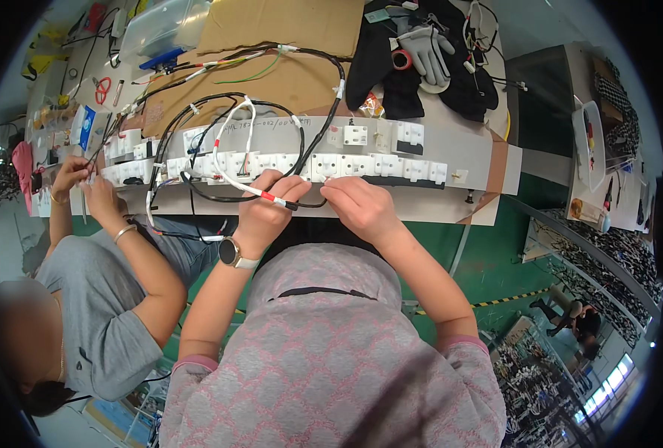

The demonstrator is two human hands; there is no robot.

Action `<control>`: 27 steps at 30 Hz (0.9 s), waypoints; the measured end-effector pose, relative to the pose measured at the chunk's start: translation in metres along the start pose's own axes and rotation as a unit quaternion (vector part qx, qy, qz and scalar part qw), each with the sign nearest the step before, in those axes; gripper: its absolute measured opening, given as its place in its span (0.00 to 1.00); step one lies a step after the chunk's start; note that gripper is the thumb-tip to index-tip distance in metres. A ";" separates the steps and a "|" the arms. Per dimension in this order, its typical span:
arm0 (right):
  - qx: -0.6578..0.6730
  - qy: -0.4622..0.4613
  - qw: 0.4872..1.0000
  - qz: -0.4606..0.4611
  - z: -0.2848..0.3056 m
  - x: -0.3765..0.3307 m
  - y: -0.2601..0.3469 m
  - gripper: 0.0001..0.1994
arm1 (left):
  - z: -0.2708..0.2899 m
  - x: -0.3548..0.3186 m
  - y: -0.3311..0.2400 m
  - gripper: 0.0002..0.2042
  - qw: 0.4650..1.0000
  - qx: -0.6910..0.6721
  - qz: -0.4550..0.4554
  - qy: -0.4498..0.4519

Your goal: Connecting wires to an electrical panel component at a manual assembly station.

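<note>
My left hand (266, 213), below a wristwatch, is closed around a black cable (313, 204) of a wiring harness, close to a white sleeve with red bands (270, 196). Just to its right, my right hand (363, 209) pinches with thumb and fingertips at the cable's end; what sits between those fingertips is too small to make out. Both hands are at the near edge of a row of white plastic fixture blocks (352, 166) on a board. The harness's black loops (169, 142), marked with white tape, lie left of my hands and over the blocks.
At left a co-worker's hands (96, 187) handle thin wires. Cardboard (279, 26) lies behind the board. Grey gloves (424, 56) rest on dark cloth (376, 67) near a tape roll (401, 60). Red scissors (102, 90) and a clear bin (163, 30) stand at far left.
</note>
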State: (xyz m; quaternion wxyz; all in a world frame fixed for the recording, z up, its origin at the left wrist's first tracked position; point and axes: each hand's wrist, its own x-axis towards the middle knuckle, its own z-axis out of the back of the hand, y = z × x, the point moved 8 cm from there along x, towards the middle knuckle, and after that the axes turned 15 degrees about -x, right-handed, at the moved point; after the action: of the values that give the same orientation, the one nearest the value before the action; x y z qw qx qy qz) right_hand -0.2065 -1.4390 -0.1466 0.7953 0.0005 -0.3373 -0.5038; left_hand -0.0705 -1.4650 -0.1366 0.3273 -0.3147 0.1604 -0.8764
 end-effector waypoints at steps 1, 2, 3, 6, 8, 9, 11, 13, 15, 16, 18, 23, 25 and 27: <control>0.000 0.000 1.000 0.001 0.001 0.001 0.000 0.10 | -0.001 0.005 0.001 0.16 0.999 -0.010 0.018 0.025; -0.010 0.021 1.000 0.005 -0.001 0.002 -0.001 0.09 | -0.003 0.010 0.003 0.15 0.998 -0.021 0.037 0.050; -0.021 0.040 0.999 0.010 -0.002 0.003 -0.001 0.07 | -0.003 0.013 0.005 0.13 0.997 -0.024 0.049 0.062; -0.024 0.071 0.995 0.058 -0.003 0.012 0.000 0.06 | -0.003 0.020 0.008 0.15 0.990 -0.057 0.054 0.117; -0.035 0.076 0.992 0.096 -0.002 0.015 0.000 0.05 | 0.000 0.024 0.012 0.13 0.989 -0.063 0.061 0.123; -0.048 0.080 0.987 0.132 -0.003 0.015 0.004 0.05 | -0.001 0.025 0.015 0.12 0.986 -0.082 0.068 0.132; -0.051 0.090 0.984 0.146 -0.005 0.016 0.004 0.05 | -0.002 0.027 0.016 0.11 0.982 -0.100 0.075 0.141; -0.056 0.100 0.981 0.159 -0.007 0.016 0.005 0.05 | -0.003 0.027 0.017 0.10 0.979 -0.074 0.114 0.151; -0.039 0.123 0.985 0.115 -0.013 0.016 -0.001 0.05 | -0.005 0.031 0.013 0.09 0.981 -0.047 0.114 0.152; -0.039 0.122 0.985 0.113 -0.013 0.016 -0.002 0.05 | -0.006 0.033 0.011 0.09 0.981 -0.021 0.116 0.153; 0.054 0.111 0.992 0.006 -0.013 0.020 -0.017 0.05 | -0.007 0.032 0.007 0.09 0.983 0.000 0.123 0.140; 0.099 0.166 0.977 -0.085 -0.021 0.027 -0.023 0.05 | -0.004 0.022 -0.003 0.08 0.984 0.034 0.152 0.089; 0.105 0.177 0.973 -0.103 -0.024 0.026 -0.030 0.04 | -0.004 0.014 -0.010 0.11 0.989 -0.020 0.140 0.040; 0.124 0.190 0.967 -0.113 -0.030 0.025 -0.035 0.06 | -0.008 -0.001 -0.009 0.16 0.993 -0.032 0.110 0.020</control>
State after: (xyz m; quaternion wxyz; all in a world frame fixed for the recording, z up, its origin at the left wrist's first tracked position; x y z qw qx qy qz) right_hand -0.2114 -1.4866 -0.1680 0.7762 0.2332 -0.2379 -0.5352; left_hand -0.0795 -1.4571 -0.1383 0.4084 -0.2881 0.2283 -0.8355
